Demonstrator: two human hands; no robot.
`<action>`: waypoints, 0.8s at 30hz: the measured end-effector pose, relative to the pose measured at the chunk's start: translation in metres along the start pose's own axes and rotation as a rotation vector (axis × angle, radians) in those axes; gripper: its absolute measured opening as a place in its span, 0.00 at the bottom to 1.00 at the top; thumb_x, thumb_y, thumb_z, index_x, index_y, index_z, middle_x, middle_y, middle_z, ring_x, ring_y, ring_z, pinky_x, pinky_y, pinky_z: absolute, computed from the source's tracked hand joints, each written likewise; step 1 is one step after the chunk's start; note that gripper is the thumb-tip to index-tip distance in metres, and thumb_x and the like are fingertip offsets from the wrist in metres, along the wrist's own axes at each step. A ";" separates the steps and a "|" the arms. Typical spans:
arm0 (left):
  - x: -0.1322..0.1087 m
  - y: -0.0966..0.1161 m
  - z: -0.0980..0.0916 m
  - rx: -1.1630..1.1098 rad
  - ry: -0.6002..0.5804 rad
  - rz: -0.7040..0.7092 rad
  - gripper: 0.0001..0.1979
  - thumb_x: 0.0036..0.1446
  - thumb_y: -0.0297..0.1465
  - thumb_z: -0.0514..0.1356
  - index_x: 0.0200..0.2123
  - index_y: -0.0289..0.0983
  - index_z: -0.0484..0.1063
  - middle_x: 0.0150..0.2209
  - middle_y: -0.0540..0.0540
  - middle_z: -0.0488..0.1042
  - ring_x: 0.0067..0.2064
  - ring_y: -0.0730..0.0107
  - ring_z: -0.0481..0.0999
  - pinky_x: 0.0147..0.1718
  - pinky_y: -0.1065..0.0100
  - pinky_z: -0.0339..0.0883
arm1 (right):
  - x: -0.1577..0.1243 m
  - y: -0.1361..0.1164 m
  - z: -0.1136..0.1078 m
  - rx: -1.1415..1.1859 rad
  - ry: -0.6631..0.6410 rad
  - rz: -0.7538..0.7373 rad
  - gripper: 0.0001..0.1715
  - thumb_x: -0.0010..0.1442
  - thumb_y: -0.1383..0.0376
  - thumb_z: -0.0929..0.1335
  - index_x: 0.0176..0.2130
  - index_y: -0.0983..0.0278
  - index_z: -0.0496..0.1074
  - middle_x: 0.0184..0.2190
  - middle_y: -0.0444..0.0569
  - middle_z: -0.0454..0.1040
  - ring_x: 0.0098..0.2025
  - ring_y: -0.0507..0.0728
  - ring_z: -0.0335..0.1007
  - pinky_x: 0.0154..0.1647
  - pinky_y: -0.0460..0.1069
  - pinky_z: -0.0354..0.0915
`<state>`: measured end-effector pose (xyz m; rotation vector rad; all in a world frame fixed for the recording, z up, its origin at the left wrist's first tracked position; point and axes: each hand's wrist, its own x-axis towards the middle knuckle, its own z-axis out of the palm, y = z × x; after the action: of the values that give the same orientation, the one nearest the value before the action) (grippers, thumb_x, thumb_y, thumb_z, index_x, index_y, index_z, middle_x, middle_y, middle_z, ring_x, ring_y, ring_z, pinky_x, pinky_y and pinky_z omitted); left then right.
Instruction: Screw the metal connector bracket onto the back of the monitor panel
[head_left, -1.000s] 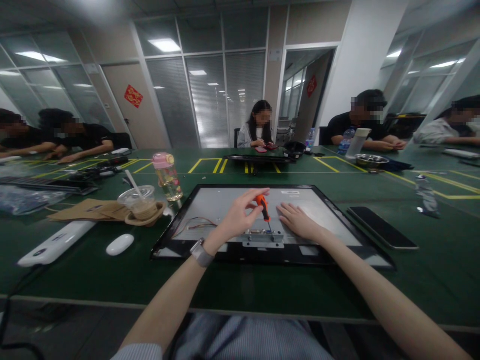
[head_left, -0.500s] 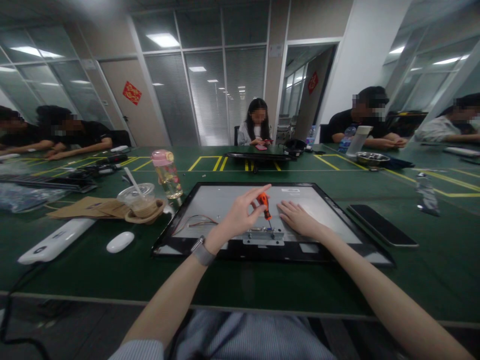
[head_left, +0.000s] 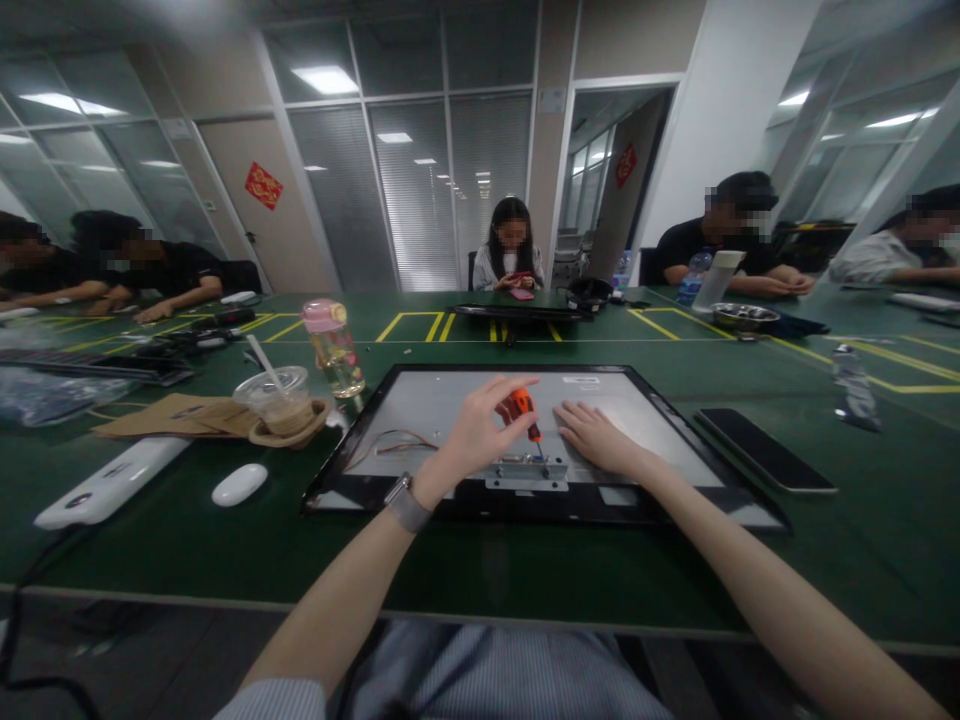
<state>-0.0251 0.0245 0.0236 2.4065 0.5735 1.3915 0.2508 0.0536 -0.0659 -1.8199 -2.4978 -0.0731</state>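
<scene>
An orange and black screwdriver (head_left: 527,412) is held by its handle between the thumb and fingers of my left hand (head_left: 484,425). Its shaft points down, and the tip meets a silver metal bracket (head_left: 529,472) with small connectors along it. The bracket sits near the front edge of a flat display panel (head_left: 480,505), black-framed with a grey metal back. My right hand (head_left: 596,437) lies flat on the grey back, fingers spread, just right of the screwdriver. Thin wires (head_left: 397,437) run over the panel's left part.
On the left are a white mouse (head_left: 240,485), a white power strip (head_left: 112,482), an iced drink cup (head_left: 277,400) and a pink-lidded bottle (head_left: 335,350). A black phone (head_left: 763,450) lies to the right. Another panel (head_left: 517,312) lies farther back. Several people sit around the table.
My left hand has shifted slightly, and the screwdriver now leans more, with its tip a little farther right and lower on the bracket. My right hand stays in place.
</scene>
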 end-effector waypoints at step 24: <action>0.007 -0.026 -0.017 -0.203 0.352 -0.377 0.16 0.60 0.37 0.69 0.48 0.36 0.80 0.38 0.46 0.82 0.31 0.72 0.79 0.32 0.71 0.75 | 0.000 0.004 0.002 0.038 0.023 -0.010 0.35 0.76 0.53 0.53 0.74 0.60 0.61 0.75 0.59 0.60 0.76 0.73 0.56 0.73 0.70 0.56</action>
<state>-0.0416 0.0517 0.0258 1.7912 0.8716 1.6141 0.2547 0.0552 -0.0679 -1.7828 -2.4754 -0.0468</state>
